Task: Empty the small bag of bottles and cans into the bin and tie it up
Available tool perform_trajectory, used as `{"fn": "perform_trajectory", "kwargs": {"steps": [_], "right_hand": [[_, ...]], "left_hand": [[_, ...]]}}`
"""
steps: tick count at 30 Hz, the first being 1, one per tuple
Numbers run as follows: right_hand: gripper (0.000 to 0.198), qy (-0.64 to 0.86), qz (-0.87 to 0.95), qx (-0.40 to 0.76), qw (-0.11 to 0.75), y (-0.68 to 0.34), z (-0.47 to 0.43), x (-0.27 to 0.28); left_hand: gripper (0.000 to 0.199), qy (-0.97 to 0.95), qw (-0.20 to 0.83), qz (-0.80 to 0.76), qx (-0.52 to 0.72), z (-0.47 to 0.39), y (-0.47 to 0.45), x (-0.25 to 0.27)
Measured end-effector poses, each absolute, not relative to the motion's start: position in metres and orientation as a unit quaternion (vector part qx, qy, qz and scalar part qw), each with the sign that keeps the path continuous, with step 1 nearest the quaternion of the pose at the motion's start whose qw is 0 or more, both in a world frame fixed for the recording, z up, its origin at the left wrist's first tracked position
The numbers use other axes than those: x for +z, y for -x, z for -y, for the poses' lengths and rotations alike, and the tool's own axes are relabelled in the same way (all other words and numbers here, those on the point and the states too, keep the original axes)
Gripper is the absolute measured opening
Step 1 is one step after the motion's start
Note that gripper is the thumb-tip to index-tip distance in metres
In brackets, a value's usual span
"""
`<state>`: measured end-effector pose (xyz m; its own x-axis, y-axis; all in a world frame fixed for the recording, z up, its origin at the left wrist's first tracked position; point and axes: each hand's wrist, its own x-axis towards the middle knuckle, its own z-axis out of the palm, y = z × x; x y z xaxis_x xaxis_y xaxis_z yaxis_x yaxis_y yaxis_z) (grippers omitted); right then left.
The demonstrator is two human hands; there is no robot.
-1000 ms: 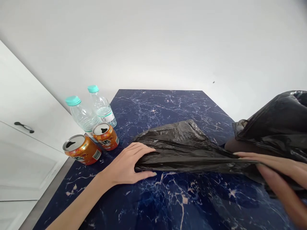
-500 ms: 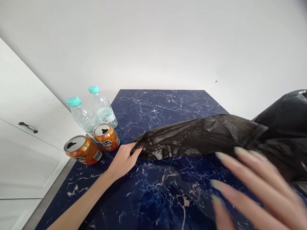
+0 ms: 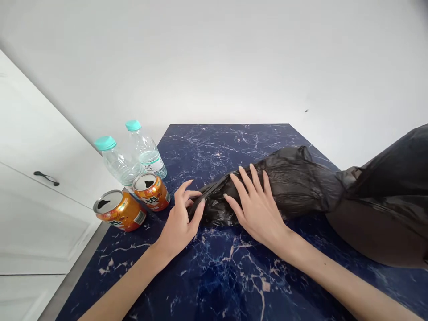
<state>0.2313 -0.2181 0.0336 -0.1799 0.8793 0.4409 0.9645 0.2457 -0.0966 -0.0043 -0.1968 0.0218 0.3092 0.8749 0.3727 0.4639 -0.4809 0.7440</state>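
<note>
A crumpled black plastic bag [image 3: 294, 187] stretches across the blue marbled table [image 3: 217, 147] and on to the right side. My left hand [image 3: 180, 218] is at its left end, thumb and fingers curled around the gathered plastic. On top of the bag, just right of that end, my right hand [image 3: 256, 209] lies flat with its fingers spread. Beside my left hand stand two orange drink cans, a nearer can [image 3: 122, 211] and a farther can [image 3: 152, 191], both with opened tops.
Behind the cans stand two clear bottles with turquoise caps, a left bottle [image 3: 118, 162] and a right bottle [image 3: 149, 154]. A white cabinet [image 3: 33, 214] with a dark handle [image 3: 46, 178] is at the left. A white wall [image 3: 227, 67] rises behind the table.
My right hand has swung in from the lower right and come down on the bag. The bag's middle has become more bunched. My left hand remains at the bag's left end.
</note>
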Motion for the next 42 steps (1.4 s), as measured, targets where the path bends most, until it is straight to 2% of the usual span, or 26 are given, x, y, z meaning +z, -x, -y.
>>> {"fn": "perform_trajectory", "kwargs": {"steps": [3, 6, 10, 12, 16, 19, 31, 39, 42], "right_hand": [[0.075, 0.646, 0.746, -0.048, 0.155, -0.239, 0.206, 0.007], [0.076, 0.665, 0.736, 0.007, 0.126, -0.248, 0.200, -0.012], [0.073, 0.655, 0.744, 0.012, 0.136, -0.253, 0.197, -0.018], [0.072, 0.644, 0.750, 0.005, 0.150, -0.253, 0.197, -0.018], [0.071, 0.626, 0.761, 0.012, 0.170, -0.258, 0.195, -0.019], [0.069, 0.613, 0.773, 0.021, 0.161, -0.268, 0.191, -0.019], [0.076, 0.669, 0.733, -0.015, 0.122, -0.367, 0.160, -0.040], [0.074, 0.663, 0.737, -0.005, 0.127, -0.372, 0.154, -0.042], [0.071, 0.660, 0.735, 0.020, 0.155, -0.371, 0.153, -0.035]], "left_hand": [[0.057, -0.778, 0.196, -0.453, 0.388, 0.196, 0.005, 0.021], [0.052, -0.818, 0.103, -0.463, 0.326, 0.195, 0.009, 0.022], [0.072, -0.910, 0.008, -0.365, 0.197, 0.190, 0.016, 0.025], [0.079, -0.938, 0.021, -0.313, 0.148, 0.186, 0.019, 0.026], [0.063, -0.942, 0.079, -0.308, 0.106, 0.182, 0.024, 0.029], [0.062, -0.940, 0.103, -0.312, 0.096, 0.182, 0.025, 0.033], [0.061, -0.942, 0.110, -0.308, 0.071, 0.179, 0.027, 0.030], [0.064, -0.946, 0.112, -0.292, 0.089, 0.178, 0.028, 0.028], [0.063, -0.946, 0.114, -0.282, 0.111, 0.178, 0.028, 0.029]]}}
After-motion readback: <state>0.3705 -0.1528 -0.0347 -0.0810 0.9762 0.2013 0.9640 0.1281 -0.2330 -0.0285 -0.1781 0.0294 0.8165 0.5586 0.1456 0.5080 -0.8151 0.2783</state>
